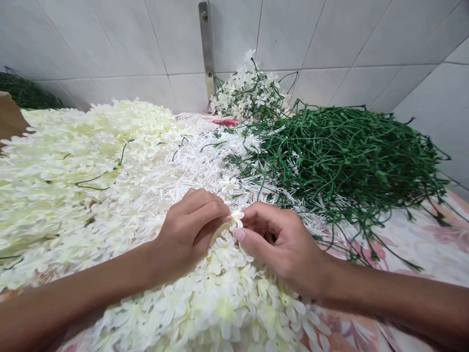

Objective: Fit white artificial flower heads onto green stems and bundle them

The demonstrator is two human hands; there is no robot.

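Note:
Between my two hands is a small creamy-white artificial flower (237, 218), pinched by the fingertips of both. My left hand (194, 220) has its fingers curled, with thumb and forefinger closed at the flower's left side. From the right, the thumb and forefinger of my right hand (280, 234) close on its petals. Under and in front of the hands lies a heap of loose white petal blossoms (223, 298). Just beyond them spreads a pile of thin white stamen pieces (205, 156). Whether a stamen sits inside the held flower is hidden by my fingers.
Green plastic stems (351, 151) are heaped at the right. A wide mound of pale yellow-white blossoms (84, 146) covers the left. Assembled white flowers with stems (251, 93) are piled against the tiled wall (293, 34). A floral cloth (436, 239) lies underneath.

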